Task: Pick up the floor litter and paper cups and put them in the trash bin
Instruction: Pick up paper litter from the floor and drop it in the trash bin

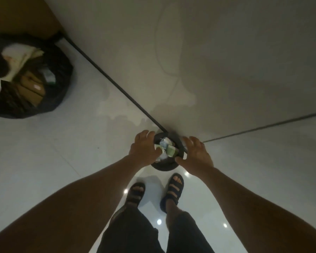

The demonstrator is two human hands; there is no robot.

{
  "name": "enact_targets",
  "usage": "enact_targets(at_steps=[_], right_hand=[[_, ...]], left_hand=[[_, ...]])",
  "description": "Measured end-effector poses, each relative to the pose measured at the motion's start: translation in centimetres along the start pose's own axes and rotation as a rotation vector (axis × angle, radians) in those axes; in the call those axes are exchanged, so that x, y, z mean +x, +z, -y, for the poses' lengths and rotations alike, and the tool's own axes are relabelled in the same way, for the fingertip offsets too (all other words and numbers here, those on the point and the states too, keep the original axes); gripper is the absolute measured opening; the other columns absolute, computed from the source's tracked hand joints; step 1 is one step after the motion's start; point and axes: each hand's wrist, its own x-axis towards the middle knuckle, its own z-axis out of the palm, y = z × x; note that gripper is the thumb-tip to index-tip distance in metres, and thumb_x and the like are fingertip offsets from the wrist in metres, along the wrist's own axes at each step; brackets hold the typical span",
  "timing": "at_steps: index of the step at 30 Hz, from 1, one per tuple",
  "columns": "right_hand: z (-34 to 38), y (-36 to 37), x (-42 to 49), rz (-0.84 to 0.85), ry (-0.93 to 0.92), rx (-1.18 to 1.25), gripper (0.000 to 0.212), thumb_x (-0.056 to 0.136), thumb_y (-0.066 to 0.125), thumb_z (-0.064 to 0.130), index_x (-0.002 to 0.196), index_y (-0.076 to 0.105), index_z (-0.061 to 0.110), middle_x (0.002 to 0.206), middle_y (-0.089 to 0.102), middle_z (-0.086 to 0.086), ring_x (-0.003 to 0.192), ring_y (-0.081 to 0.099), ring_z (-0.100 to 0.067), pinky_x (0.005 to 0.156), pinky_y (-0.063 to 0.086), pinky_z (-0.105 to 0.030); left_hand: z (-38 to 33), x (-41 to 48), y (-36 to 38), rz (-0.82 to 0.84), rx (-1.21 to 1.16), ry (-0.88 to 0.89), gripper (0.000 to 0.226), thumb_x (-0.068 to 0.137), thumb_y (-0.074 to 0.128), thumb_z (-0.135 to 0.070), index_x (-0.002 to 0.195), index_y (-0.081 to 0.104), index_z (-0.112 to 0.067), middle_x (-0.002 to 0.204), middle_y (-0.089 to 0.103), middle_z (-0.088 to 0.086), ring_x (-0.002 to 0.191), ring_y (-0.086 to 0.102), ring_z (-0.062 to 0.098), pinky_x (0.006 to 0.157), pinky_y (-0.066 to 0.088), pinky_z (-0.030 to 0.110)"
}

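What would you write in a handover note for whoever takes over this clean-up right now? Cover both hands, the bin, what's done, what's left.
Left hand: open, fingers spread over the left side of the trash bin.
Right hand: open, thumb at the bin's right rim.
Bin: on the floor against the wall, packed with paper litter.
Done: litter is in the bin.
Left: no loose litter or cups on the floor in view; check elsewhere.

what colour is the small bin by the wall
The bin is black; head view.

glossy tiled floor (44, 161), crumpled paper litter (167, 148), black plastic bag (58, 84)
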Motion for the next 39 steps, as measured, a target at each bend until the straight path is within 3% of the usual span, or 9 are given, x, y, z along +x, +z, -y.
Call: enact_targets(at_steps=[9, 17, 28, 39], right_hand=[[2.9, -7.0, -15.9, -0.166, 0.276, 0.084, 0.084, 0.085, 0.063, 0.053, 0.152, 0.018, 0.033, 0.158, 0.020, -0.002, 0.143, 0.022, -0.025, 0.110, 0.035, -0.043], [0.0, -7.7, -30.4, -0.363, 0.581, 0.238, 0.083, 0.086, 0.061, 0.054, 0.153, 0.018, 0.032, 0.157, 0.020, -0.003, 0.142, 0.022, -0.025, 0.111, 0.035, -0.044], [-8.3, -1.2, -54.8, -0.658, 1.011, 0.444, 0.081, 0.085, 0.059, 0.058, 0.152, 0.019, 0.033, 0.157, 0.019, -0.002, 0.143, 0.019, -0.024, 0.110, 0.036, -0.044], [-13.8, 11.4, -80.9, -0.827, 1.395, 0.583, 0.080, 0.086, 0.059, 0.055, 0.151, 0.019, 0.034, 0.158, 0.017, -0.001, 0.143, 0.017, -0.023, 0.108, 0.036, -0.044]], left_hand=[[-6.7, -9.2, -8.9, 0.113, 0.127, 0.332, 0.074, 0.090, 0.057, -0.040, 0.150, 0.021, -0.016, 0.157, 0.017, 0.007, 0.143, 0.013, 0.029, 0.115, 0.023, 0.043], [-15.1, -17.4, -7.5, 0.269, 0.414, 0.651, 0.074, 0.090, 0.053, -0.044, 0.150, 0.018, -0.020, 0.157, 0.013, 0.005, 0.142, 0.013, 0.027, 0.116, 0.021, 0.041], [-31.2, -36.3, 7.9, 0.406, 0.704, 1.122, 0.076, 0.089, 0.053, -0.048, 0.151, 0.018, -0.021, 0.156, 0.017, 0.004, 0.142, 0.015, 0.025, 0.115, 0.022, 0.042], [-35.9, -61.2, 27.4, 0.532, 0.888, 1.500, 0.073, 0.087, 0.055, -0.045, 0.148, 0.023, -0.024, 0.154, 0.020, 0.002, 0.141, 0.019, 0.024, 0.113, 0.027, 0.043]])
